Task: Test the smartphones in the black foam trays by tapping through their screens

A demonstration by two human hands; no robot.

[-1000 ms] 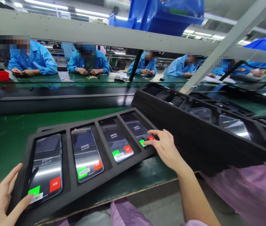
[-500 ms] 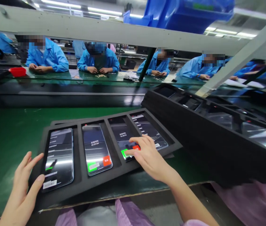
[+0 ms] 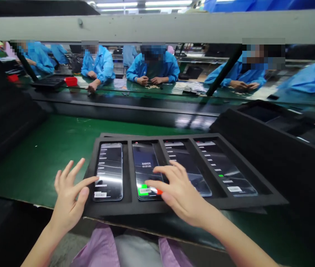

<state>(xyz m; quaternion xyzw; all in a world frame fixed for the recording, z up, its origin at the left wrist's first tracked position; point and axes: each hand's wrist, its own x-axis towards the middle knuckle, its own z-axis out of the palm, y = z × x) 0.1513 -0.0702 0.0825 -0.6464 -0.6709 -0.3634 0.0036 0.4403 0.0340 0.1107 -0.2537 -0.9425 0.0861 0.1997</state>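
A black foam tray (image 3: 185, 205) lies on the green bench in front of me, with several phones in its slots. My right hand (image 3: 178, 194) reaches over the second phone from the left (image 3: 144, 163); its fingers are spread and one fingertip touches the screen by the green and red buttons. My left hand (image 3: 69, 194) rests at the tray's left edge, fingers spread, forefinger reaching onto the leftmost phone (image 3: 108, 170). The third phone (image 3: 186, 163) and the rightmost phone (image 3: 224, 168) show list screens. Neither hand holds anything.
A stack of black foam trays (image 3: 274, 148) stands to the right. A dark conveyor belt (image 3: 135, 109) runs behind the green mat (image 3: 43, 152). Workers in blue coats (image 3: 153, 66) sit at the far side. A grey shelf beam (image 3: 157, 26) crosses overhead.
My right hand has moved leftward from the rightmost phone across the third to the second. Screens it passed changed from timer to list. My left hand shifted along the tray's left edge.
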